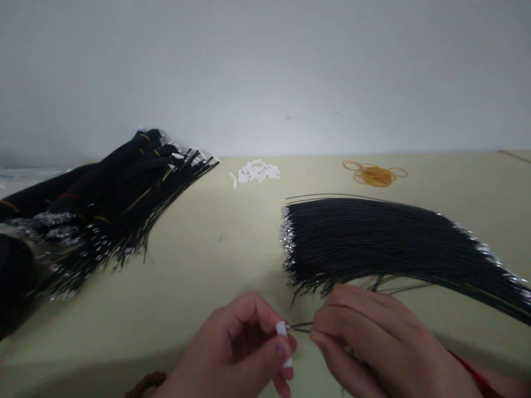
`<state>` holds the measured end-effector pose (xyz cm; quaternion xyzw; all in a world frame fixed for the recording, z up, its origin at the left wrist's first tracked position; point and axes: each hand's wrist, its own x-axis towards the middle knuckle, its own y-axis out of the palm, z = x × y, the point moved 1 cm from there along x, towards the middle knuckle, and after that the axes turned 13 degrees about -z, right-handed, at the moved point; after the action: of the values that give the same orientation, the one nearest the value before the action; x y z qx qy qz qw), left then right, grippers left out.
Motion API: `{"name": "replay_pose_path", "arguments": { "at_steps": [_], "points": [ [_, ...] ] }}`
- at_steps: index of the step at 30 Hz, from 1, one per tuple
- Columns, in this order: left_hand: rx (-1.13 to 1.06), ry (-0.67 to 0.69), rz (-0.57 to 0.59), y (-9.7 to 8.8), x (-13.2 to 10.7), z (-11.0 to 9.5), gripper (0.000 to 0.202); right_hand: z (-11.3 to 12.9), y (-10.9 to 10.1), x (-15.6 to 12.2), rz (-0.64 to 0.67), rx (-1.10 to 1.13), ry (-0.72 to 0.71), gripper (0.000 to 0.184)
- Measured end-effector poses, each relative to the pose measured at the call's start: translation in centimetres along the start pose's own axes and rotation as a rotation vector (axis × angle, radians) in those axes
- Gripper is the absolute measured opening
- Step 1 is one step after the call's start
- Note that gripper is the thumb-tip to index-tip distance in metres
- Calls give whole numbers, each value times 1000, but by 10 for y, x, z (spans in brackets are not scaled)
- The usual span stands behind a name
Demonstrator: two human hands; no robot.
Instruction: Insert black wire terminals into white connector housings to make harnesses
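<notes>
My left hand (pixel 244 348) pinches a small white connector housing (pixel 282 330) between thumb and fingers, near the front of the table. Just to its right, my right hand (pixel 373 342) is closed on thin black wires (pixel 302 326). Their silvery tips point left and meet the housing's upper right side; I cannot tell whether they are inside it. Behind my right hand lies a wide, flat bundle of black wires (pixel 373 237) with shiny metal ends on both sides.
Tied black wire bundles (pixel 112 177) lie at the left, with looser wires (pixel 153 204) bearing white ends beside them. A small heap of white housings (pixel 259 172) and a pile of yellow rubber bands (pixel 375 174) sit toward the back, before a pale wall (pixel 265 77).
</notes>
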<state>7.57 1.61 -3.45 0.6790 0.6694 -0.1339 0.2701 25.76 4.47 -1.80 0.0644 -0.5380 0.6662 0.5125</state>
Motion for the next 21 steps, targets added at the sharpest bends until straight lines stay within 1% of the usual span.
{"name": "replay_pose_path", "arguments": {
  "at_steps": [4,8,11,14,17,21],
  "points": [
    [22,14,7,2,-2,0,26,0,-2,2,-3,34,4,32],
    [64,6,10,3,-5,0,26,0,-2,5,40,76,21,34],
    [99,-24,19,4,-6,-4,29,2,-2,6,74,106,6,37],
    [123,-44,16,7,-8,-10,29,4,-1,7,75,132,-2,37],
    [132,-5,13,8,-9,-12,26,6,-1,8,57,138,15,35],
    [138,37,39,5,-9,-5,27,6,0,5,59,137,18,33]
  ]
}}
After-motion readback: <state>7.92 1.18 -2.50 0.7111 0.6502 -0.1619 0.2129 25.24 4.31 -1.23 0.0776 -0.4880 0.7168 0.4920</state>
